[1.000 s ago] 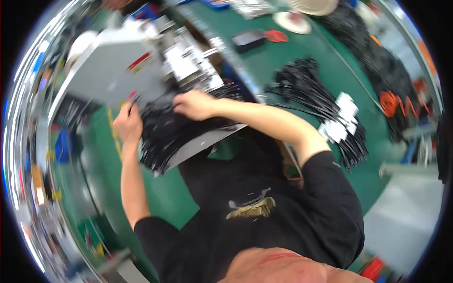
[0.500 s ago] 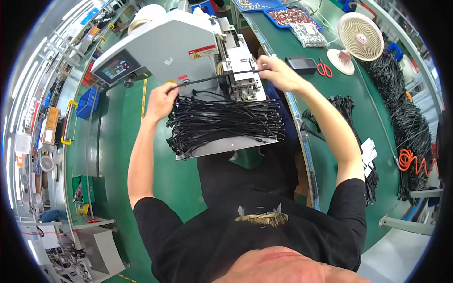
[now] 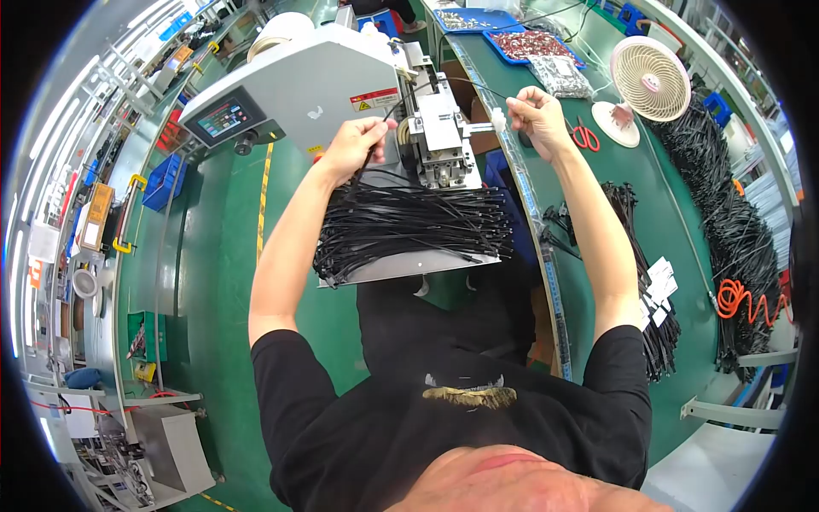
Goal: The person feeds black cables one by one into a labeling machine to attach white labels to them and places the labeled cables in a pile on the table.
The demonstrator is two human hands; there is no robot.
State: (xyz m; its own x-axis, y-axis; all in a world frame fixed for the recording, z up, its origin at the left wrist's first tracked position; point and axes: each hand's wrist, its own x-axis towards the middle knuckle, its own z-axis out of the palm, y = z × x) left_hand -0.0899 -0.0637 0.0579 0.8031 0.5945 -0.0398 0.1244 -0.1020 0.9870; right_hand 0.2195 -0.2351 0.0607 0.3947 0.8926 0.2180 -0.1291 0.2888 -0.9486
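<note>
My left hand [image 3: 358, 149] is closed on a thin black cable [image 3: 444, 82], just above the near side of the grey machine [image 3: 311, 90]. The cable bows upward over the machine's metal head [image 3: 440, 128] toward my right hand [image 3: 537, 119]. That hand is raised at the table edge, its thumb and fingers pinched at the cable's far end. Beside those fingertips is a small white piece [image 3: 498, 120]; whether it touches them I cannot tell. Below my left hand, a thick pile of black cables [image 3: 418, 222] lies across a metal tray [image 3: 409, 269].
On the green table [image 3: 589, 333] to the right are red-handled scissors [image 3: 585, 135], a fan [image 3: 651, 78], blue trays of small parts [image 3: 533, 43], a plastic bag [image 3: 559, 77], and cable bundles with white tags [image 3: 660, 290]. The machine's touchscreen [image 3: 223, 118] faces left.
My left hand has moved right and up, closer to the machine head. My right hand has moved right, off the head. The cable, straight before, now arches upward.
</note>
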